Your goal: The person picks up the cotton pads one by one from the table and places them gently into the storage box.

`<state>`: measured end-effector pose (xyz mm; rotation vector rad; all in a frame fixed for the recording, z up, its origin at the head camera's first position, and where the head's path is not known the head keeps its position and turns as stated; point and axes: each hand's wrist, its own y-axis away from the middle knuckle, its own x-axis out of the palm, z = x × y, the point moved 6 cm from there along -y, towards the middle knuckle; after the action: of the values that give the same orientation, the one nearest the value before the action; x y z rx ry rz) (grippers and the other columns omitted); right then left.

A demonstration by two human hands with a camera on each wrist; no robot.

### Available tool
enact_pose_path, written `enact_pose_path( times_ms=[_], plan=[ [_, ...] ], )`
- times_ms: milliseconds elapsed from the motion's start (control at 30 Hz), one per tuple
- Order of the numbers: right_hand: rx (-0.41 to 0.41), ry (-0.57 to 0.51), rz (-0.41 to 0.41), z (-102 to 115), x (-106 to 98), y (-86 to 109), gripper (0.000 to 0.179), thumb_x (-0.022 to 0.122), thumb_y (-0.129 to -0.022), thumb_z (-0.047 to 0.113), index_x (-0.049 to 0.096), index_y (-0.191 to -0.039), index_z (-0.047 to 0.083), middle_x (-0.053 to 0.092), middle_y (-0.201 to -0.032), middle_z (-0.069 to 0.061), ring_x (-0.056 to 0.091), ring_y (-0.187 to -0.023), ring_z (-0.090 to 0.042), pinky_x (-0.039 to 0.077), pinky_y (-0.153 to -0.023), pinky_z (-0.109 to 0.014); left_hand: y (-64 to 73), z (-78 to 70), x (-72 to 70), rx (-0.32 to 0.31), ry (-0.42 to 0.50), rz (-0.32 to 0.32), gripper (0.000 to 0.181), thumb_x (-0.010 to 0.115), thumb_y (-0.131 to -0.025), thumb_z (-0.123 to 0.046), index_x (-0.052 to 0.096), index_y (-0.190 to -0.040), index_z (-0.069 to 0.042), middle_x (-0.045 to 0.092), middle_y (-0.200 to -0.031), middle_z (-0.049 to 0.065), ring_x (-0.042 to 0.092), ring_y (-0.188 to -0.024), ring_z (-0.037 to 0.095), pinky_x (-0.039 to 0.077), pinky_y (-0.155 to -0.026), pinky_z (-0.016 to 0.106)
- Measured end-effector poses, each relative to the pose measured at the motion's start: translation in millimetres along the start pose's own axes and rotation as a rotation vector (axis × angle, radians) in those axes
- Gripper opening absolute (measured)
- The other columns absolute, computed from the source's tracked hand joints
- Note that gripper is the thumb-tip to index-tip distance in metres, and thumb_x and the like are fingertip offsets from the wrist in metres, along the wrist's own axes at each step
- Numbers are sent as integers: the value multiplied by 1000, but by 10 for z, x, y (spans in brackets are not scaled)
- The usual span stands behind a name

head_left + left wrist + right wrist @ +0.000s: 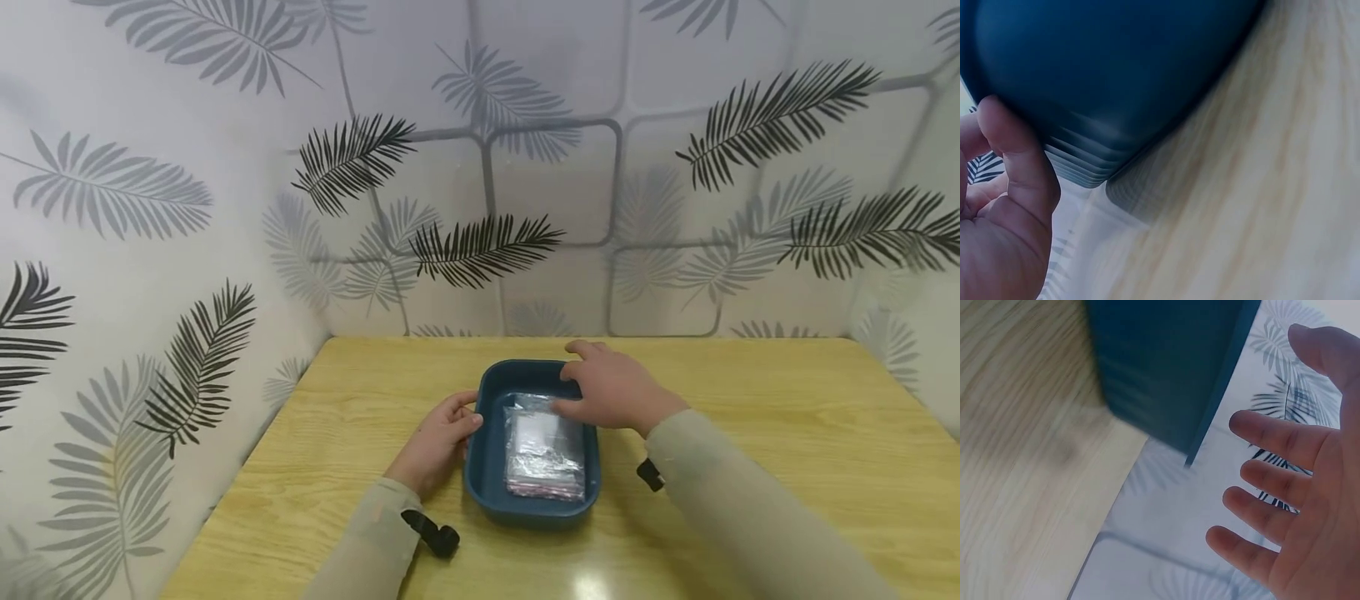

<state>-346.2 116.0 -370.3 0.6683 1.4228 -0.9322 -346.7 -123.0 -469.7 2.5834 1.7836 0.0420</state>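
Note:
A dark blue rectangular plastic bin [491, 497] with rounded corners sits on the table in the head view. Inside it lies a stack of clear plastic bags [543, 446], with pinkish edges at the near end. At the bin's left side, my left hand [441, 437] holds the rim, thumb against the edge; the left wrist view shows that thumb [1013, 147] on the blue wall. My right hand [615, 387] hovers over the bin's far right corner, fingers spread and holding nothing. In the right wrist view its fingers [1279, 437] are apart from the bin.
The light wood table [757, 392] extends on both sides of the bin and ends at a wall [555, 292] with a leaf pattern. Black straps [435, 533] hang at both sleeves.

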Motion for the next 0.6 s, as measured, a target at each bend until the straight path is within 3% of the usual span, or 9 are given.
enact_pose_path(
  times_ms=[200,467,600],
  plan=[
    [49,-51,-28,-217,5,172,53,68,-90,54,73,-117,8,47,-148,-22,47,-131,-44,45,-100,-58,15,20,-5,-18,24,-8,47,54,-105,-9,42,-150,-4,54,-97,10,50,-69,16,46,-61,26],
    [128,-96,-75,-492,-47,576,58,65,-92,57,71,-121,8,47,-147,-24,45,-132,-47,41,-101,-62,25,35,-14,-33,40,-2,50,59,-103,-12,42,-150,-4,56,-100,13,53,-69,16,47,-60,27],
    [165,-76,-91,-655,-25,787,65,62,-92,63,68,-127,7,46,-146,-26,43,-132,-50,39,-100,-67,48,-16,-85,-28,-91,-23,54,62,-102,-16,41,-150,-5,57,-109,17,60,-80,20,52,-66,32]
  ],
)
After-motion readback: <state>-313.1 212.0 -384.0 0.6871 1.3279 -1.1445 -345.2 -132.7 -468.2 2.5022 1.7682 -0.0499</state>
